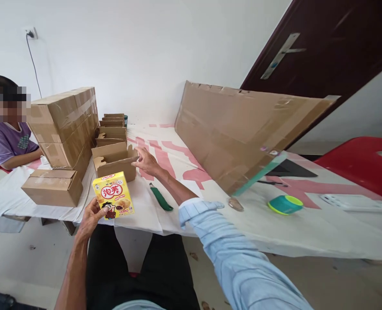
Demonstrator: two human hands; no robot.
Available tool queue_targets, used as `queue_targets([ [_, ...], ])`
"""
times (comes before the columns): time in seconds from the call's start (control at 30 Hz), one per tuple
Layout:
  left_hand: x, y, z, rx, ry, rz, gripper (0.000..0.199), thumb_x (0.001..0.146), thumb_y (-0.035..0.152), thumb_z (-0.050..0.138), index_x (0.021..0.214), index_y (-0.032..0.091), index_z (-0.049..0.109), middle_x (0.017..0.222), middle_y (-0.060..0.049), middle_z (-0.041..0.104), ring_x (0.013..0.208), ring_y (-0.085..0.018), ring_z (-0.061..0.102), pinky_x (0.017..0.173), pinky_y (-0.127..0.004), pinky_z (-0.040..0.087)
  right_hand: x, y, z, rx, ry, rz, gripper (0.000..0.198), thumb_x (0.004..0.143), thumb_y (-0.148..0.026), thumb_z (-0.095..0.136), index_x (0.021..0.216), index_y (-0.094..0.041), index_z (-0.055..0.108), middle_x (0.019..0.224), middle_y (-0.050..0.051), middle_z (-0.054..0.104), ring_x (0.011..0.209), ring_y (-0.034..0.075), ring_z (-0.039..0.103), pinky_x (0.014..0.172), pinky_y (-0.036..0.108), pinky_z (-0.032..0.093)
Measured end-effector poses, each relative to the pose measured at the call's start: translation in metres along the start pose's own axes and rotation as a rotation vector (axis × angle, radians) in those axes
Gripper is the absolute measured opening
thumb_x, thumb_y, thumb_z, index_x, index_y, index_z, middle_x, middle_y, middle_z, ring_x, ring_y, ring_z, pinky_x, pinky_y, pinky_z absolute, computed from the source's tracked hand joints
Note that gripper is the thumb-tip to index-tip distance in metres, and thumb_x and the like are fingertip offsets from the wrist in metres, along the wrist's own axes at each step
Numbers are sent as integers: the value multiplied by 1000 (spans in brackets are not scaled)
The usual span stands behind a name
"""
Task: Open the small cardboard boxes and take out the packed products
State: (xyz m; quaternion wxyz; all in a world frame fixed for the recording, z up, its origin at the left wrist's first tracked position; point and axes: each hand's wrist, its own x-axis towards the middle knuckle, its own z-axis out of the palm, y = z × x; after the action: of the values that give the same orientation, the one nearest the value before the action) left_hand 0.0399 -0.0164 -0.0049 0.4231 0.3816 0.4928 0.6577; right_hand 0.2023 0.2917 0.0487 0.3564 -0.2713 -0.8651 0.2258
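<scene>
My left hand (93, 214) is closed on the lower left edge of a yellow snack box (113, 194) with red lettering, held upright over the table's front edge. Just behind it stands an open cardboard box (119, 168), its flaps up and its inside partly hidden. The fingers of my right hand (146, 161) are spread at that box's right side, touching or very close to it. A green-handled tool (160, 197), perhaps a folding saw or knife, lies on the cloth to the right of the snack box.
More open cardboard boxes (111, 131) stand in a row behind. Taped cartons (68, 125) are stacked left, a closed carton (53, 189) before them. Right are a large cardboard sheet (236, 125), a tape roll (284, 205) and a red chair (361, 159). A person (8, 125) sits at left.
</scene>
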Motion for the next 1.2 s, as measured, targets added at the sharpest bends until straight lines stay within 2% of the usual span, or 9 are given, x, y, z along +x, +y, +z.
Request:
queue_targets([
  [0.07,-4,7,-7,6,23,17,64,75,46,95,128,19,70,126,-15,79,112,-35,77,93,-46,65,9,-1,0,-86,-62,-57,68,82,-22,72,149,-20,62,158,14,56,111,27,67,98,43,56],
  [0.2,-6,19,-20,28,95,68,62,75,45,95,127,21,70,124,-13,80,113,-34,77,96,-47,65,13,-10,3,-361,-100,-198,42,81,-14,76,123,-18,78,159,15,57,138,39,52,109,55,47],
  [0.33,-1,31,-25,55,182,151,61,74,46,95,124,22,71,123,-12,80,113,-34,77,94,-46,66,15,-23,6,-472,-135,-241,15,91,-13,68,97,-18,81,146,15,67,136,38,51,105,53,44],
  [0.47,6,48,-27,60,281,257,63,71,48,96,123,22,72,122,-11,80,110,-32,77,93,-44,67,6,-34,2,-474,-186,-299,23,98,-10,59,91,-18,79,112,14,78,121,32,59,99,45,41],
  [0.67,33,87,-35,120,488,512,55,71,43,96,116,21,74,115,-8,80,114,-27,75,102,-39,62,-72,-41,-22,-421,-130,-439,28,106,-14,49,96,-21,75,90,7,75,87,23,63,83,37,40],
  [0.8,76,102,-33,166,484,588,54,71,41,96,115,21,71,118,-8,78,113,-27,75,102,-39,62,-128,-45,-45,-320,-85,-490,28,101,-7,51,101,-22,75,91,6,75,84,21,65,85,36,44],
  [0.93,133,87,-27,183,377,577,52,66,42,97,105,22,68,112,-7,79,109,-27,75,94,-40,64,-154,-50,-58,-270,-71,-492,27,97,-5,56,101,-24,75,88,5,76,81,21,67,83,37,47],
  [1.1,195,45,-26,237,280,312,73,54,43,100,113,18,66,111,-11,77,102,-29,75,86,-42,64,-158,-51,-62,-243,-45,-479,23,96,-3,59,102,-22,72,86,5,77,83,21,70,78,37,49],
  [1.2,227,22,-25,268,214,195,74,47,43,101,108,17,66,104,-11,77,94,-31,76,78,-44,64,-158,-46,-61,-257,-39,-476,26,95,-5,60,111,-21,72,92,6,78,86,22,71,76,38,51],
])
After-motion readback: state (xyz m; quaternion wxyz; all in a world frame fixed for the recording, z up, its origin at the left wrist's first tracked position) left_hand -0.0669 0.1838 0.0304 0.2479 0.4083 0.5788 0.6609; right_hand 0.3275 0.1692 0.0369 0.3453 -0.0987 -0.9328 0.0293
